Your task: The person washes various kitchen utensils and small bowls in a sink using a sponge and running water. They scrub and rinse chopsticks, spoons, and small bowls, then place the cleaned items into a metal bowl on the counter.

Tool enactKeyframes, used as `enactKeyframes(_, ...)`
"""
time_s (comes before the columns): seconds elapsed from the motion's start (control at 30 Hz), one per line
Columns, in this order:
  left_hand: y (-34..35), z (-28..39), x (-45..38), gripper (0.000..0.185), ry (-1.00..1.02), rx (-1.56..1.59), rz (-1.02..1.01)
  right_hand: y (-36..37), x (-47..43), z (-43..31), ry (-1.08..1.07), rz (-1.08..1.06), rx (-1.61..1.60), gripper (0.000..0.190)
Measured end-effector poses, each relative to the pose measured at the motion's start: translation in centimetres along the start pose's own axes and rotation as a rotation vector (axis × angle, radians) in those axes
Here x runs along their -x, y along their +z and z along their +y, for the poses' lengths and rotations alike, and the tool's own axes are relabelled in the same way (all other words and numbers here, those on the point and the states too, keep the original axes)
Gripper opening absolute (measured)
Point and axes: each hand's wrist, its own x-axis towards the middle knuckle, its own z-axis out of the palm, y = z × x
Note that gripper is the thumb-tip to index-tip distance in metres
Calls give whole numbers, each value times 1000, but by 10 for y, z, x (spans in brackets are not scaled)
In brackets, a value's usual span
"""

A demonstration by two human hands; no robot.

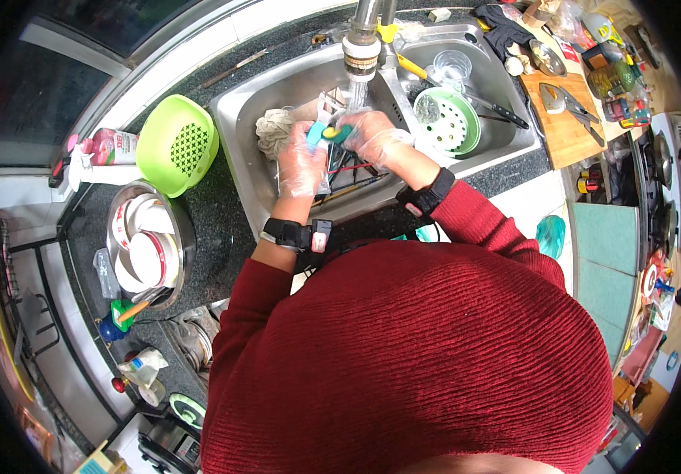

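Observation:
Over the left sink basin [245, 178], my left hand [300, 161], in a clear plastic glove, grips a small light-blue object [315, 135]. What it is, I cannot tell. My right hand [377, 137], gloved the same way, pinches a green-and-yellow scrubbing sponge [334, 134] against or very close to the blue object. Just behind both hands, water runs from the faucet [360, 59]. Below them lie several thin stick-like items, among them a yellowish stick [355, 188], partly hidden by my hands. A bundled beige cloth [274, 133] rests left of my left hand.
The right basin holds a pale green strainer [467, 118], a clear cup [453, 66] and a long black-handled tool [509, 115]. Left of the sink stand a lime-green colander [165, 148] and a metal basin [186, 237] of bowls. A cutting board [568, 142] carries scissors [583, 112].

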Motion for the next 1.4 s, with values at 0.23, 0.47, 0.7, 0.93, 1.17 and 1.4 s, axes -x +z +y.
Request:
enactKeyframes(0.23,7,9,-1,31,68,60,-9,-6,-20,-10,-196,332,147,14)
enactKeyframes(0.47,3,6,4,30,34,-16,26,6,-5,-8,-274,209,157,13)
enactKeyframes(0.7,1,-8,3,37,-108,-4,-71,-9,8,12,374,336,-193,37)
enactKeyframes(0.93,17,-13,4,32,-167,516,-370,5,10,-15,-234,286,35,30)
enactKeyframes(1.17,22,-9,9,37,-333,845,-395,11,-2,-12,-310,207,121,15)
enactKeyframes(1.4,17,-5,13,35,-456,860,-428,22,-26,-6,-55,357,107,16)
